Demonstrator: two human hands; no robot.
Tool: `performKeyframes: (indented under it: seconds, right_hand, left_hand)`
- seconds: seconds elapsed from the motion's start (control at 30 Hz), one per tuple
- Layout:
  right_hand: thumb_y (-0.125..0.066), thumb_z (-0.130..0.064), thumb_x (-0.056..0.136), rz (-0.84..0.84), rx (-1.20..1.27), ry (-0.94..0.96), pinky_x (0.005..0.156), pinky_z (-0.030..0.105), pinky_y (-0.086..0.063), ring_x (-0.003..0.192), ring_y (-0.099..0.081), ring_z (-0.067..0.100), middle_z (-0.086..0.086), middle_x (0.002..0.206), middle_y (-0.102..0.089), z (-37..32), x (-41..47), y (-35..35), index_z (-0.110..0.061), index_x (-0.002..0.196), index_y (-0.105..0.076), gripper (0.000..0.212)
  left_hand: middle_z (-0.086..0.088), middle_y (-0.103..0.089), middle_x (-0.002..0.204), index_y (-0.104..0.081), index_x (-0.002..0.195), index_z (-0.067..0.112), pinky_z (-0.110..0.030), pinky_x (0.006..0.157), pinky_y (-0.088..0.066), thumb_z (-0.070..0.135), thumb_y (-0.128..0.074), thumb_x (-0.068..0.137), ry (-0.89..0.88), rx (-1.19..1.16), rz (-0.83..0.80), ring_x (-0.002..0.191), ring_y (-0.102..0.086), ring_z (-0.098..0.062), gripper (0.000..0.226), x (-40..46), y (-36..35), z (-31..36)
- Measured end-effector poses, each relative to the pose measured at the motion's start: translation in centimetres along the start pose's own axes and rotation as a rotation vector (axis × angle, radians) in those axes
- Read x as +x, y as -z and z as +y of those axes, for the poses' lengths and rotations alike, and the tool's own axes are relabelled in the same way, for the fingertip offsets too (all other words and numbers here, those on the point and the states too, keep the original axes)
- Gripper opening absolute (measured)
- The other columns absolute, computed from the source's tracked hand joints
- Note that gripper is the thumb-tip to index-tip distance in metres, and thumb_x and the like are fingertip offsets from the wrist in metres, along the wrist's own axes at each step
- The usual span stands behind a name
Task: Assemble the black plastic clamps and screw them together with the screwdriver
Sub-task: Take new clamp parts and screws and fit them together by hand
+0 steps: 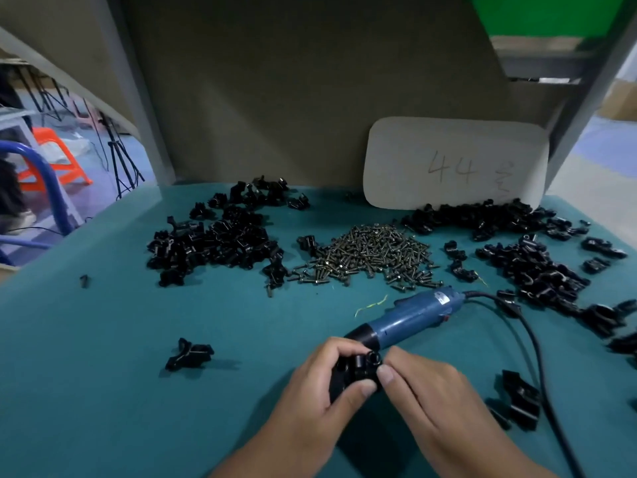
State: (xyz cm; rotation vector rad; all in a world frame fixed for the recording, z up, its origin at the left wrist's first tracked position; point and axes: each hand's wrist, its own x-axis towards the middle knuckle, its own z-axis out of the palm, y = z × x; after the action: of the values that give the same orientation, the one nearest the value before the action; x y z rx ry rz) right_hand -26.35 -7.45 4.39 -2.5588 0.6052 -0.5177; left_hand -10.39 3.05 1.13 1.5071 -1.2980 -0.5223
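- Nearest to me, my left hand (322, 381) and right hand (418, 388) meet at the low centre of the teal table (103, 391); both pinch one black clamp (358, 370) between fingers and thumbs, the thumb tips almost touching.
- The clamp's round socket faces up, just in front of the screwdriver's nose.
- To my left, an assembled-looking clamp piece (189, 354) lies alone on the cloth; to my right, a few more black pieces (520, 398) sit beside the cord.
- Just beyond my hands I see the blue electric screwdriver (406, 317) lying on its side, untouched, its black nose toward my hands and its black cord (531, 339) curving off right and back past my right wrist.
- Past that, a heap of screws (368, 257) sits mid-table.
- Left of the screws is a big pile of black clamp parts (213, 243); right of them, a second pile (534, 267), with a third strung along the back (482, 217).
- Farthest, a white card (455, 163) marked "44" leans on the brown backboard (275, 98).
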Motion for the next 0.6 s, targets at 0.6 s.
performKeyframes:
  seconds: [0.6]
  right_hand:
    - [-0.065, -0.038, 0.097, -0.141, -0.301, -0.286, 0.093, 0.045, -0.053, 0.107, -0.059, 0.025, 0.006, 0.115, -0.062, 6.7, 18.0, 0.7, -0.018, 0.117, -0.059, 0.029]
  left_hand:
    - [-0.001, -0.077, 0.107, -0.061, 0.114, 0.016, -0.023, 0.089, -0.053, 0.028, -0.081, 0.076, 0.239, -0.4, 0.155, 0.104, -0.071, -0.017, 0.045, 1.2, 1.8, -1.0]
